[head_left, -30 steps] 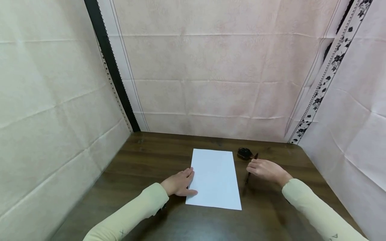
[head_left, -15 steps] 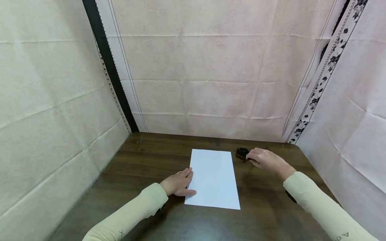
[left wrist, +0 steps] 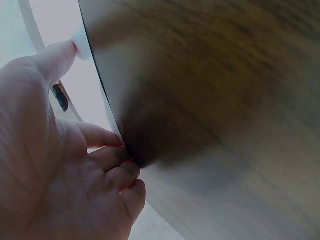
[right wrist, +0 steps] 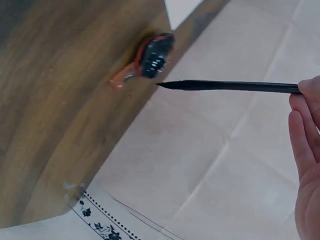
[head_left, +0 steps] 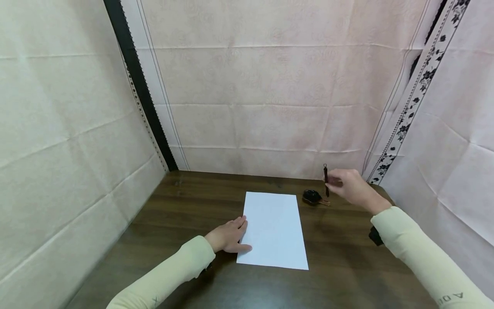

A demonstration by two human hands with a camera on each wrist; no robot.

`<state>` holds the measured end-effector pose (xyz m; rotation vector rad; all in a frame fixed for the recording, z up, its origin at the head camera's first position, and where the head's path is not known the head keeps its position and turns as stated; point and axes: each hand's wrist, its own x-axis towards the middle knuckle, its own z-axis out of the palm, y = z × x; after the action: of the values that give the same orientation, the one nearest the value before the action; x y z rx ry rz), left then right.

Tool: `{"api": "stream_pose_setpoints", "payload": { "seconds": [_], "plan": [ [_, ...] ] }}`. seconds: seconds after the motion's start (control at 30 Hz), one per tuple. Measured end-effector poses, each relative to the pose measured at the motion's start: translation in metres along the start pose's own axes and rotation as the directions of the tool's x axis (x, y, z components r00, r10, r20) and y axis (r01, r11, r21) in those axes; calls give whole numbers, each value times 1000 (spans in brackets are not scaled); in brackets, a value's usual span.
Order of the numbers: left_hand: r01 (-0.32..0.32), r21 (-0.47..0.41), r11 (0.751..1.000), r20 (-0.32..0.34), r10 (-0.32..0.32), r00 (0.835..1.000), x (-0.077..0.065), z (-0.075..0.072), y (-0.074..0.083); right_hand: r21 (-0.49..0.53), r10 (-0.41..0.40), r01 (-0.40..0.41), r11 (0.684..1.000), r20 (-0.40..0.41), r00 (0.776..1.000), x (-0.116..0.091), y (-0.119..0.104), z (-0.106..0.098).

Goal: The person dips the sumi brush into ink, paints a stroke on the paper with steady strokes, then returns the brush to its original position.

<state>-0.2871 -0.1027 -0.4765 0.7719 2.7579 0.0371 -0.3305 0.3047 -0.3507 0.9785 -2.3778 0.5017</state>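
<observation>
My right hand (head_left: 353,189) pinches a dark calligraphy brush (head_left: 326,182) between thumb and fingers, above the table's far right part. The brush stands nearly upright, hanging loop at the top and bristles down. In the right wrist view its black bristles (right wrist: 174,85) come to a point, near a small dish (right wrist: 156,56) in that view. This dish is reddish brown with a short handle and glossy black inside. A white sheet of paper (head_left: 275,229) lies unmarked at mid-table. My left hand (head_left: 228,235) rests on its left edge, thumb and fingers spread, fingertips on the sheet.
The brown wooden table (head_left: 193,206) has pale cloth hangings behind it and on both sides. A black strip (head_left: 146,86) runs down the back left corner, and a floral border (head_left: 409,116) down the back right one.
My right hand first dips toward the dish with the brush, then rises up and to the right, bringing the brush upright and uncovering the dish's handle. My left hand and the paper stay put.
</observation>
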Motion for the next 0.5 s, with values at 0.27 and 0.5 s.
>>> {"api": "stream_pose_setpoints", "payload": {
  "seconds": [0.27, 0.5],
  "plan": [
    [7, 0, 1000, 1, -7, 1000, 0, 0, 1, 79, 164, -163, 983, -9, 986, 12, 1, -18],
    [7, 12, 1000, 3, -7, 1000, 1, 1, 0, 109, 225, -218, 970, -61, 972, 20, 2, -25]
  ]
}}
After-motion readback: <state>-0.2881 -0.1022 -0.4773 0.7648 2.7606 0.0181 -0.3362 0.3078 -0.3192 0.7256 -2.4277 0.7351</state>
